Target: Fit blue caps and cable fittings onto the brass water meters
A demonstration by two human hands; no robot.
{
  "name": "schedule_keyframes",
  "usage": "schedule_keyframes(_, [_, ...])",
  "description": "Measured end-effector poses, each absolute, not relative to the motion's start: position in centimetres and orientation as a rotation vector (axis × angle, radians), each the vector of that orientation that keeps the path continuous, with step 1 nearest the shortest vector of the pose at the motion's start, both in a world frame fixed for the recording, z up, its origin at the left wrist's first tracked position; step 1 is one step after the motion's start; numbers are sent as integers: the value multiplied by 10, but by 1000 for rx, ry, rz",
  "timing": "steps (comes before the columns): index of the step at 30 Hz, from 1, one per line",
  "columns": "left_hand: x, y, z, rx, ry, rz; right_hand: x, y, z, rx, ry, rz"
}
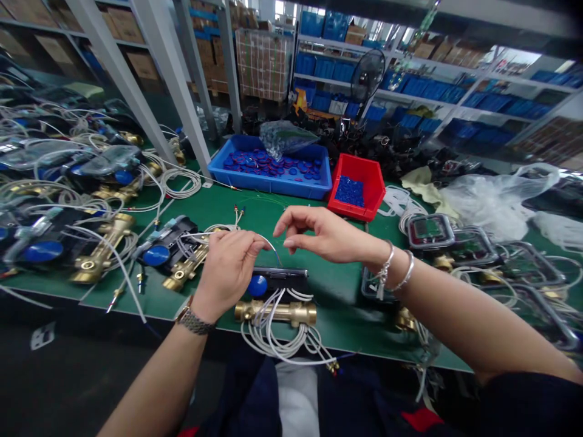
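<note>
My left hand [230,267] is closed on a white cable [268,240]; the cable's thin end sticks out past the fingertips towards the right. Just right of it, my right hand [321,233] hovers with bent fingers, thumb and forefinger tips a little apart and nothing visible between them. Below both hands lies a brass meter body [277,312] with a black housing [285,280], a round blue cap [257,285] and coiled white cables [282,347]. Some of its cable ends hang at the bench's front edge.
More brass meters with blue caps [155,255] crowd the left. Behind stand a blue tray [273,183] of blue and red discs and a red bin [377,188] of small blue parts. Clear-covered units [430,230] and plastic bags [492,194] lie right. Grey posts [175,79] rise behind the bench.
</note>
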State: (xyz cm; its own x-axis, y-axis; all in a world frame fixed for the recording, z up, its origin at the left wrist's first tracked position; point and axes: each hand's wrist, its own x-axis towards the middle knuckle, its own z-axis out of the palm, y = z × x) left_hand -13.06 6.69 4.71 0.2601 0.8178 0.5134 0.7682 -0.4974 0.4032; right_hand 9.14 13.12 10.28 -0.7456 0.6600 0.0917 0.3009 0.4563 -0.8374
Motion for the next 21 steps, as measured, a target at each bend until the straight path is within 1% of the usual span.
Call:
schedule_keyframes(1, [-136,65,49,2414,1532,1045,100,131,104,-875,-2330,1113])
schedule_keyframes(4, [-146,58,51,2367,1578,1057,124,136,98,-1265,-2484,596])
schedule_keyframes(5, [-146,55,50,2363,1580,1056,128,136,95,-1349,-2518,501])
schedule_keyframes(6, [-143,53,49,2366,1567,1043,128,134,92,-1370,-2540,519])
schedule_keyframes(7, [-138,52,48,2372,1543,1022,125,130,89,-1328,-2544,652])
schedule_keyframes(9, [-125,49,45,2388,1488,973,112,119,85,-1141,-2452,1058])
schedule_keyframes(10, [-118,48,43,2393,1469,951,105,113,84,-1057,-2376,1202])
schedule_keyframes(11, [-112,47,41,2391,1456,934,98,108,83,-1006,-2308,1278])
schedule_keyframes(12, [-107,46,40,2383,1442,925,94,105,83,-988,-2256,1296])
schedule_keyframes(14, [-105,44,37,2353,1421,935,93,105,81,-1021,-2203,1218])
schedule_keyframes(18, [-117,41,32,2254,1453,1058,111,120,78,-1207,-2126,1087])
schedule_keyframes(21, [-122,38,27,2197,1487,1110,119,127,73,-1258,-2126,1149])
